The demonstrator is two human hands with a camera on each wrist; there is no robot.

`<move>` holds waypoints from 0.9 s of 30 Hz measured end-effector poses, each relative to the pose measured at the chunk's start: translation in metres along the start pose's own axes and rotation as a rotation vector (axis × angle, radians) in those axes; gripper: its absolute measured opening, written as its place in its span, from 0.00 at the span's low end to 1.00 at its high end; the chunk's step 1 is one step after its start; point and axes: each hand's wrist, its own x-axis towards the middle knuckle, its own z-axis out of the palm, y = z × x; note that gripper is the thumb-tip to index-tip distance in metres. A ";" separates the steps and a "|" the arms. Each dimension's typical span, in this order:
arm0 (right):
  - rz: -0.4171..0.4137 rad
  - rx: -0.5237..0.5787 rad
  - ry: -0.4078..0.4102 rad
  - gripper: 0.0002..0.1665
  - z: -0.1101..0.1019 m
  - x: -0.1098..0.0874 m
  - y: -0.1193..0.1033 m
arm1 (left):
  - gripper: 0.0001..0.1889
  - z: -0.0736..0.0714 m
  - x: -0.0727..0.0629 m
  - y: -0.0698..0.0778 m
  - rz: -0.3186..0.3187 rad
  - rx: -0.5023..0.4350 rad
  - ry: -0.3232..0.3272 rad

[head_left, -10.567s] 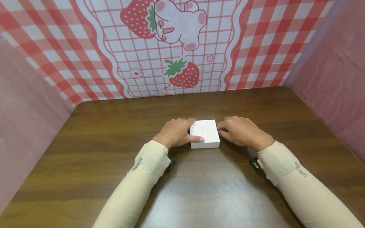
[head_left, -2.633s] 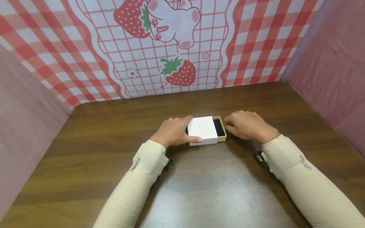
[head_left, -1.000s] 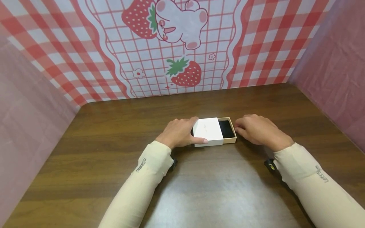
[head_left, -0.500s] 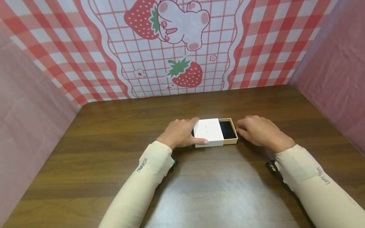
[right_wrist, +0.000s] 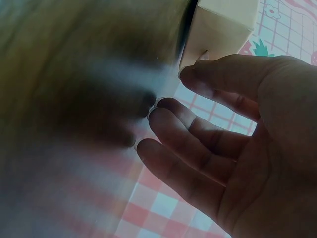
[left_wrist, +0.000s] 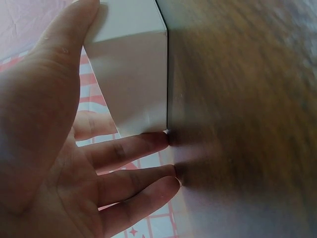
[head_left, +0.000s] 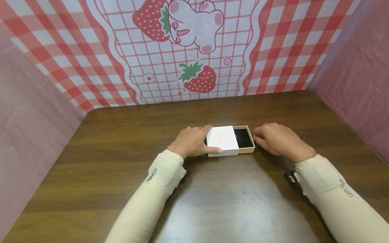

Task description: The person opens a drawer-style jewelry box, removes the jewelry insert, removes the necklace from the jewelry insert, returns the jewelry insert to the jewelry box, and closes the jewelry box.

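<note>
A white box sleeve (head_left: pixel 224 139) lies on the wooden table, with a tan-edged drawer (head_left: pixel 247 151) sticking out of its right end. Black padding (head_left: pixel 243 138) fills the part of the drawer that shows; the rest is hidden under the sleeve. My left hand (head_left: pixel 191 141) grips the sleeve's closed end, thumb along the near side and fingers behind. At the drawer's outer end, my right hand (head_left: pixel 276 140) pinches a small pull loop (right_wrist: pixel 202 55) between thumb and index finger. The other right fingers reach down to the table.
The brown wooden table (head_left: pixel 194 202) spreads around the box. Behind it hangs a red-and-white checked cloth (head_left: pixel 200 77) with strawberries. Pink cloth walls (head_left: pixel 349 81) stand at both sides. A small black device (head_left: pixel 290 177) sits under the right cuff.
At first the box was closed; since then my right hand has moved right and the drawer has slid out of the sleeve. Over the last half second it came out slightly further.
</note>
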 end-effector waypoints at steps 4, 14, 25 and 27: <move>0.010 0.001 -0.009 0.04 -0.001 -0.001 0.000 | 0.48 0.000 0.000 0.000 0.000 0.005 -0.001; 0.014 0.003 -0.018 0.06 -0.002 -0.002 0.001 | 0.48 0.000 0.000 0.000 -0.008 -0.001 -0.004; 0.011 -0.002 -0.012 0.07 -0.003 -0.004 0.004 | 0.49 -0.001 0.000 0.001 -0.016 -0.003 -0.008; 0.012 0.002 -0.018 0.07 -0.003 -0.004 0.005 | 0.49 -0.001 0.000 0.001 -0.015 -0.005 -0.010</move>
